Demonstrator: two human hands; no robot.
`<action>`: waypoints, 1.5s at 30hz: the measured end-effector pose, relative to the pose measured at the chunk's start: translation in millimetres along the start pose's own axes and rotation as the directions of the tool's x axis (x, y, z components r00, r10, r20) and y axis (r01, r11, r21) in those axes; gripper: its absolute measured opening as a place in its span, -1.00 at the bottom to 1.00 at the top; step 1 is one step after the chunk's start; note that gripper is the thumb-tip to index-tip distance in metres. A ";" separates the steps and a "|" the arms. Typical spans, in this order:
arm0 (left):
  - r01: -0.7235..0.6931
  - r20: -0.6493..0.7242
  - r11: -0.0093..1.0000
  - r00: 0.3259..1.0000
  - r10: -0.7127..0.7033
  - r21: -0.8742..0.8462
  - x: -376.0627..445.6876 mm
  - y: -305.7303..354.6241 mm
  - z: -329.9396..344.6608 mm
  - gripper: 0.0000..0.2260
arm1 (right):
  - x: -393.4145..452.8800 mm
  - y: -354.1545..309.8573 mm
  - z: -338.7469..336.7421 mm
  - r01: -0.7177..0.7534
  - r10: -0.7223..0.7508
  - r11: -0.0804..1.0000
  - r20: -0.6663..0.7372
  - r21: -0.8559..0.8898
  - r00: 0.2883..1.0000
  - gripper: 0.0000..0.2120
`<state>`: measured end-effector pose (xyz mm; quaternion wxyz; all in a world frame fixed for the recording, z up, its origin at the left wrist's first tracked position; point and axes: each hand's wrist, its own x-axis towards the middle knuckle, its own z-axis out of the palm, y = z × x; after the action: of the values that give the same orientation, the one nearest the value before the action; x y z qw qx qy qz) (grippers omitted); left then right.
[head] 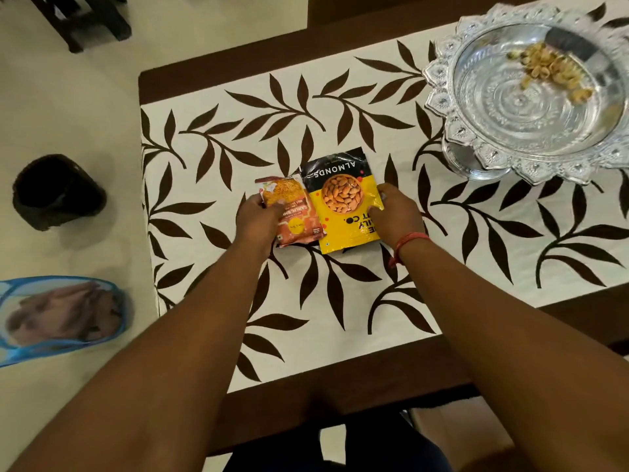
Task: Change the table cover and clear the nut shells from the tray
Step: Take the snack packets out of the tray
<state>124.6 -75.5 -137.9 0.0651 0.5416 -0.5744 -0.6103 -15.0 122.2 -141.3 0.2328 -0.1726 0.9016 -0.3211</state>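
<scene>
**Room setting, viewed from above**

A dark wooden table [340, 46] fills the centre and right of the frame. Pale cream floor [68, 107] occupies the left. Dark wooden furniture legs [85, 18] stand at upper left; a black bin [58, 192] sits at mid-left; a blue-rimmed mesh basket [61, 318] lies at lower left. Lighting is soft and even.

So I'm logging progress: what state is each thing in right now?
Cover: spread flat on the table.
Tray: on the cover, shells inside.
Almond pack: flat, in right hand's grip.
Orange pack: flat, in left hand's grip.
Bin: on the floor, open.
</scene>
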 end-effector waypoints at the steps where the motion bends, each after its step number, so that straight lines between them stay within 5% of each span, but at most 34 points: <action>1: -0.003 0.005 1.000 1.000 0.002 0.010 -1.3 -0.6 3.2 -0.63 | -0.3 -0.3 0.4 0.003 -0.003 1.000 0.005 -0.005 1.000 -0.72; 10: -0.289 0.038 0.833 0.950 0.309 0.472 -1.5 5.8 -0.8 -0.60 | -1.6 -5.2 1.9 -0.004 0.005 0.997 0.016 -0.078 1.000 -0.72; 23: -0.240 -0.083 0.971 0.967 0.241 0.019 -3.5 -6.1 -12.8 -0.60 | -3.1 -1.7 10.7 -0.006 0.002 0.993 -0.035 -0.115 0.999 -0.62; 38: -0.289 0.027 0.877 0.953 0.302 0.384 1.5 0.0 -8.6 -0.65 | -1.9 -7.2 14.7 -0.067 0.063 0.991 -0.035 -0.115 0.997 -0.60; 45: -0.267 0.081 0.835 0.962 0.261 0.482 -8.6 -3.9 -22.0 -0.62 | -11.8 -8.8 13.1 -0.092 0.073 0.960 -0.083 -0.266 0.994 -0.56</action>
<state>146.4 -82.0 -130.5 0.0063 0.4522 -0.7793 -0.4338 3.2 114.7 -140.9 0.1875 -0.1532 0.9511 -0.1916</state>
